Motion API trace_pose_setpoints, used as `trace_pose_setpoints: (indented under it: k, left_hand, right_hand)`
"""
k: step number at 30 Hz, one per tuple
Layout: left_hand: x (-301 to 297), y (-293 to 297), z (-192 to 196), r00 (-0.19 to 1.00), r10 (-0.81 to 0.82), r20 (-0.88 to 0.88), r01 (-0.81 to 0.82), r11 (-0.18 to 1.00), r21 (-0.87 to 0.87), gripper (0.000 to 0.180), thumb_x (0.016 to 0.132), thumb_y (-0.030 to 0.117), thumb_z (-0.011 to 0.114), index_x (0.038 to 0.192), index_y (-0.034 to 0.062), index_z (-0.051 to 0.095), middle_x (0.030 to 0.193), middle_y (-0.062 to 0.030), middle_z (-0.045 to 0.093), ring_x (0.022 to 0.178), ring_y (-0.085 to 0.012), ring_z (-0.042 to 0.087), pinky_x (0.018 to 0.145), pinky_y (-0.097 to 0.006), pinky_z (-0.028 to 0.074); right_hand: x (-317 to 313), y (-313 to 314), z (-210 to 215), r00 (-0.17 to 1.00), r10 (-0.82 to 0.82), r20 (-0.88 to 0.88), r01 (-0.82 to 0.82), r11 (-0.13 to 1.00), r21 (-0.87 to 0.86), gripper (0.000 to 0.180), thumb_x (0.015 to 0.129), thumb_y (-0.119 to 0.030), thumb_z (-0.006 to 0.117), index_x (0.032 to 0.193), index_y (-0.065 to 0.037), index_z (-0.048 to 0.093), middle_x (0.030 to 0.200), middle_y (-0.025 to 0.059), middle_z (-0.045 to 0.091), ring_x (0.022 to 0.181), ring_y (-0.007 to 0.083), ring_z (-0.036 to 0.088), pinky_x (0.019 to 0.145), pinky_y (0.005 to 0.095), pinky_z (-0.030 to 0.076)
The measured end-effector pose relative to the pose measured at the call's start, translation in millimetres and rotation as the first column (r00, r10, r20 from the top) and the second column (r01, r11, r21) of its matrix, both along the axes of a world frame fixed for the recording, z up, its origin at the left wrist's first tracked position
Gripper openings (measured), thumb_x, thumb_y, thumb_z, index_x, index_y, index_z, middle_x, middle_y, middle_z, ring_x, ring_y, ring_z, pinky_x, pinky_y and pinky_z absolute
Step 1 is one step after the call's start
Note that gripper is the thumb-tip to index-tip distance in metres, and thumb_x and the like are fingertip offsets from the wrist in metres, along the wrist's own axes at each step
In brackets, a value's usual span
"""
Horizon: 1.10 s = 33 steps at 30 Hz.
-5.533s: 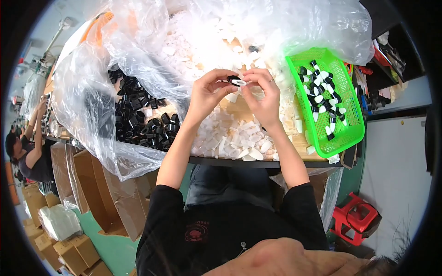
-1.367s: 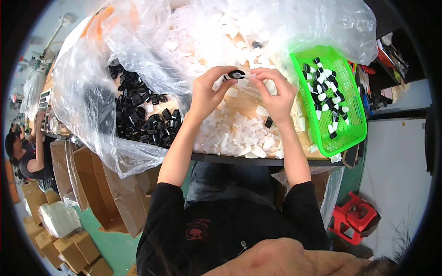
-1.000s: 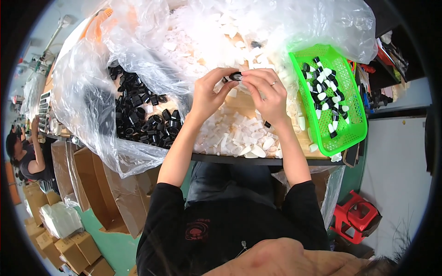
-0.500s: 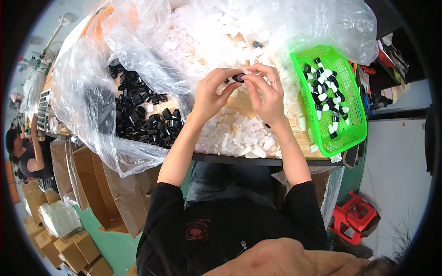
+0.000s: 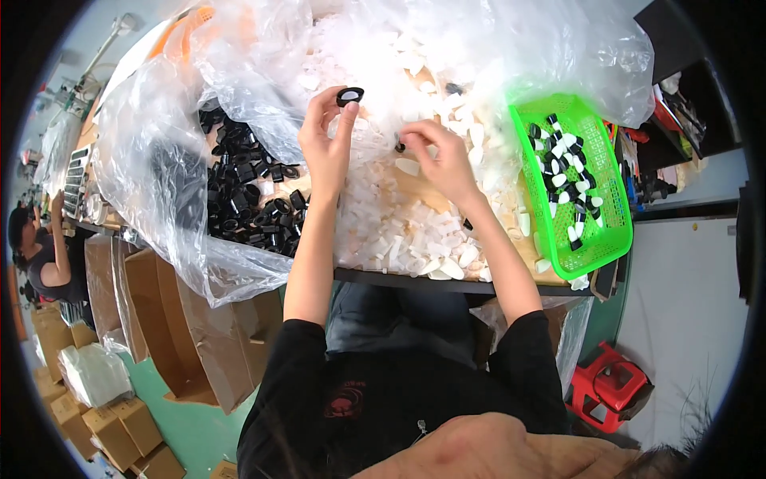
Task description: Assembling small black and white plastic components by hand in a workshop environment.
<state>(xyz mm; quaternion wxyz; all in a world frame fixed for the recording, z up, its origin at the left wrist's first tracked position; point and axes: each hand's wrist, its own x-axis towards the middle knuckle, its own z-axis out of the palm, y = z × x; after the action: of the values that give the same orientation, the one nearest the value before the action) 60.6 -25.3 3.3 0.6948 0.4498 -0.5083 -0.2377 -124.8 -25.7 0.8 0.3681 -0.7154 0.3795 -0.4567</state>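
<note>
My left hand (image 5: 327,144) is raised over the table and pinches a small black ring cap (image 5: 349,96) at its fingertips. My right hand (image 5: 441,160) is lower and to the right, fingers curled down onto the heap of white plastic pieces (image 5: 415,231), pinching a small dark piece (image 5: 400,147). A pile of black caps (image 5: 247,199) lies in a clear plastic bag to the left of my left hand. The green basket (image 5: 610,239) at the right holds several assembled black-and-white pieces.
Clear plastic sheeting (image 5: 159,160) covers much of the table. Cardboard boxes (image 5: 120,415) stand on the floor at the lower left, a red stool (image 5: 610,387) at the lower right. Another person (image 5: 44,255) works at the far left.
My hands, together on a black cap half a second ago, have parted. The left hand lifted the cap up and away; the right hand dropped to the white pieces.
</note>
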Motion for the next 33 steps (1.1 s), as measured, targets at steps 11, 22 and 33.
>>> trace_pose_setpoints:
  k: [11, 22, 33]
  left_hand:
    - [4, 3, 4, 0.886, 0.147, 0.441, -0.126, 0.989, -0.076, 0.027, 0.078, 0.005, 0.074, 0.104, 0.0056, 0.069, 0.099, -0.0084, 0.068, 0.089, -0.0211, 0.061, 0.076, -0.030, 0.048]
    - [-22, 11, 1, 0.930, -0.304, 0.208, 0.289, 0.952, 0.102, 0.026, 0.081, 0.001, 0.072, 0.107, -0.0029, 0.067, 0.097, -0.0109, 0.066, 0.082, -0.0157, 0.067, 0.078, -0.026, 0.056]
    - [-26, 12, -4, 0.877, -0.459, -0.143, 0.474, 0.875, 0.101, 0.018, 0.092, 0.003, 0.062, 0.107, -0.0073, 0.066, 0.104, -0.0112, 0.063, 0.092, -0.0171, 0.066, 0.082, -0.028, 0.055]
  right_hand:
    - [27, -30, -19, 0.863, -0.278, -0.421, -0.009, 0.826, -0.564, 0.015, 0.079, 0.001, 0.062, 0.091, -0.003, 0.068, 0.101, 0.0075, 0.066, 0.095, 0.0244, 0.061, 0.083, 0.0352, 0.050]
    - [-3, -8, 9, 0.887, -0.359, -0.292, 0.025, 0.667, -0.745, 0.024, 0.072, 0.005, 0.064, 0.094, -0.005, 0.065, 0.104, 0.0060, 0.061, 0.089, 0.0258, 0.064, 0.071, 0.0356, 0.056]
    - [-17, 1, 14, 0.861, -0.365, -0.354, 0.000, 0.696, -0.718, 0.029, 0.072, 0.008, 0.064, 0.098, -0.004, 0.064, 0.109, 0.0081, 0.061, 0.093, 0.0257, 0.064, 0.074, 0.0347, 0.056]
